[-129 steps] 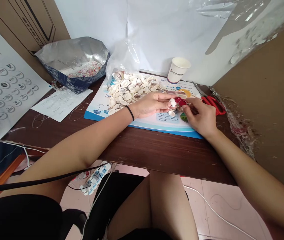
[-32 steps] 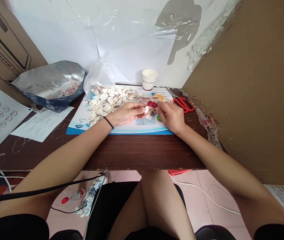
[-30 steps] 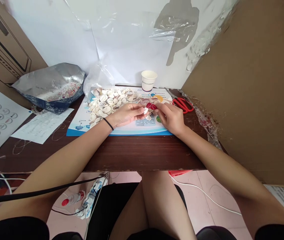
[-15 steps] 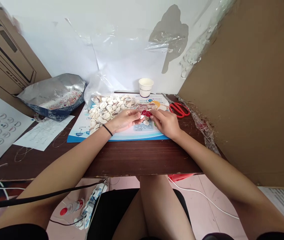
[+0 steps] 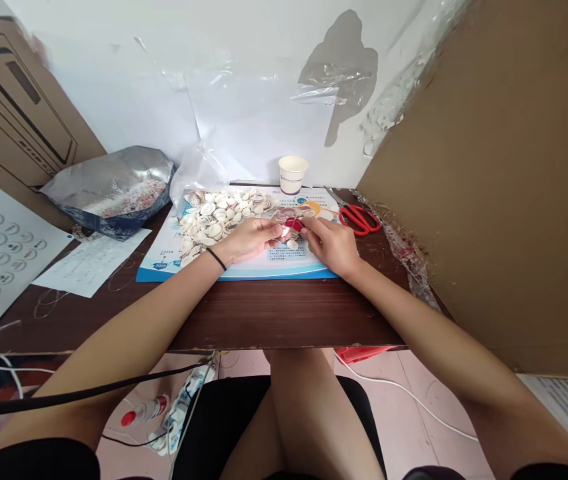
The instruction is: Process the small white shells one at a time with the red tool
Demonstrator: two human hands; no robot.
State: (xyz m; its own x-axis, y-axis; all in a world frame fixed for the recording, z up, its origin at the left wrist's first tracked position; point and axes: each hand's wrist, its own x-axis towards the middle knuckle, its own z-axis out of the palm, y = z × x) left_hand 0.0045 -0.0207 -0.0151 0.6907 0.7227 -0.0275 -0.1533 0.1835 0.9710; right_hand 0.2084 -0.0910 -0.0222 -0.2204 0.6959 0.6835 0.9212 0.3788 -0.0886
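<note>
Over a printed sheet, my left hand (image 5: pixel 249 241) pinches a small white piece, probably a shell, between thumb and fingers. My right hand (image 5: pixel 331 245) is closed on a small red item (image 5: pixel 293 224) that lies between the two hands; its exact form is too small to tell. The fingertips of both hands nearly meet there. A spread of white shells (image 5: pixel 217 217) covers the sheet just beyond and left of my left hand. One shell (image 5: pixel 292 245) lies below the red item.
A paper cup (image 5: pixel 293 175) stands at the back. Red-handled scissors (image 5: pixel 361 220) lie right of my right hand. At the left are an open foil bag (image 5: pixel 134 193) of small beads and a paper note (image 5: pixel 93 263). A cardboard panel (image 5: pixel 504 187) rises on the right.
The red item has turned between my fingers and looks like one rounder patch now. Both hands have stayed nearly in place. The view has shifted slightly.
</note>
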